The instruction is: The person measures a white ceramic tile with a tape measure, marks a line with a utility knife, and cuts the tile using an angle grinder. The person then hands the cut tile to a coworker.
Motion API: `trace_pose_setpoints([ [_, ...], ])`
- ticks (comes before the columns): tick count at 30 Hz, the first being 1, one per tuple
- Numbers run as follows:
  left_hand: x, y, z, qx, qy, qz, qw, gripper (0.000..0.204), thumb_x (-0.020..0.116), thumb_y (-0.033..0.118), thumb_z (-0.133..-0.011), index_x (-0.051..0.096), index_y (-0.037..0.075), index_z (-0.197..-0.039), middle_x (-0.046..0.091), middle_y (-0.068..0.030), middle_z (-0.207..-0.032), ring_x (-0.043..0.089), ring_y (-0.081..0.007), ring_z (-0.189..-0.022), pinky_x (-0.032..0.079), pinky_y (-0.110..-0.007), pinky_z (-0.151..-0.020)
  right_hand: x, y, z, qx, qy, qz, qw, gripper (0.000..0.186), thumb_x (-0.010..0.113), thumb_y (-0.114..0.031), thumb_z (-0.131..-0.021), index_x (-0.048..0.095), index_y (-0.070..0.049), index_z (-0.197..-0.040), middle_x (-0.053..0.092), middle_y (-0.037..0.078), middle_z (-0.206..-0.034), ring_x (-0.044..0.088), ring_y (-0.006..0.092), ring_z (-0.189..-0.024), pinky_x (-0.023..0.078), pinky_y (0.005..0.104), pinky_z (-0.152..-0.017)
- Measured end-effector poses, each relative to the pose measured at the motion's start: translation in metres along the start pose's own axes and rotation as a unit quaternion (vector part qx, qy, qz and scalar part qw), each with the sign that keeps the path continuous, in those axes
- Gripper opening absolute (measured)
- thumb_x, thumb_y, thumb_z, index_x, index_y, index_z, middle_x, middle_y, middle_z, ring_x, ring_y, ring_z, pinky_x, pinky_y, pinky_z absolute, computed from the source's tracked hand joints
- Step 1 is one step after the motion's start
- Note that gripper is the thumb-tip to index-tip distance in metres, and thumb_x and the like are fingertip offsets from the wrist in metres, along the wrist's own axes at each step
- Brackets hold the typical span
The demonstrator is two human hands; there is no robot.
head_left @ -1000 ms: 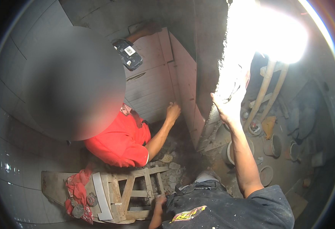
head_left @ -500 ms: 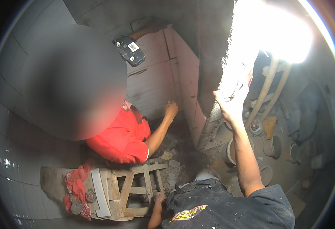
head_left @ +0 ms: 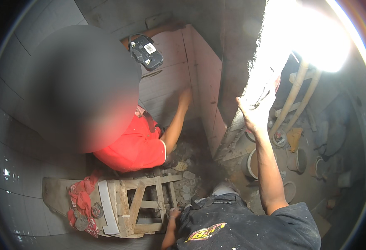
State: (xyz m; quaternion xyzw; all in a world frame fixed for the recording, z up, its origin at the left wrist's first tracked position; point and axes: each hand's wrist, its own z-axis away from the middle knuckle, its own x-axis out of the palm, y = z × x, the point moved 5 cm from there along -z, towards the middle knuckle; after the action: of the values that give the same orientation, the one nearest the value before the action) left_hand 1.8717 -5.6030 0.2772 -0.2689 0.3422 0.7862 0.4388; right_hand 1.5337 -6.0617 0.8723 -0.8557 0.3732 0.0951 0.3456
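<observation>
My right arm reaches up to the rough-edged wall (head_left: 260,54), lit glaringly white. My right hand (head_left: 259,112) rests against its edge with the thumb stretched away from the fingers; the fingertips are partly lost in glare. Low down beside my dark shirt, my left hand (head_left: 174,213) is at the end of a wooden trestle (head_left: 137,204); its fingers are too small to make out. Across from me, a co-worker in a red shirt (head_left: 129,148) has one hand (head_left: 185,98) by a pale tiled panel (head_left: 164,91) and the other arm stretched along its top.
A red cloth (head_left: 83,193) and a white strip (head_left: 108,208) lie on the trestle. Rubble (head_left: 187,183) covers the floor beyond it. Buckets (head_left: 297,160) stand at the right, below two slanting pipes (head_left: 293,98). A bright lamp (head_left: 324,41) glares at the upper right.
The co-worker's nearer hand has moved up and slightly left, towards the tiled panel. My hands keep their places; the view has shifted slightly.
</observation>
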Motion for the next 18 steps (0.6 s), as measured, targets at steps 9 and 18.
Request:
trace_pose_setpoints([
  [9,-0.007,0.005,0.003,0.008,0.026,0.008,1.000,0.030,0.075,0.038,-0.085,0.078,0.016,-0.104,0.076,-0.0089,-0.118,0.067,-0.0310,-0.115,0.052,-0.044,-0.099,0.002,0.006,0.000,0.063,-0.036,-0.049,0.996,0.127,0.092,-0.034,-0.076,0.009,0.001,-0.166,0.005,0.024,-0.173,0.003,0.0368,-0.162,0.009,0.0478,-0.131],
  [18,-0.020,0.015,0.010,0.011,-0.002,-0.018,1.000,0.028,0.074,0.039,-0.084,0.078,0.019,-0.103,0.076,-0.0049,-0.117,0.069,-0.0280,-0.111,0.053,-0.044,-0.096,-0.002,0.001,0.000,0.004,-0.003,-0.018,1.000,0.127,0.092,-0.034,-0.077,0.009,0.001,-0.166,0.005,0.024,-0.172,0.003,0.0371,-0.162,0.009,0.0480,-0.131],
])
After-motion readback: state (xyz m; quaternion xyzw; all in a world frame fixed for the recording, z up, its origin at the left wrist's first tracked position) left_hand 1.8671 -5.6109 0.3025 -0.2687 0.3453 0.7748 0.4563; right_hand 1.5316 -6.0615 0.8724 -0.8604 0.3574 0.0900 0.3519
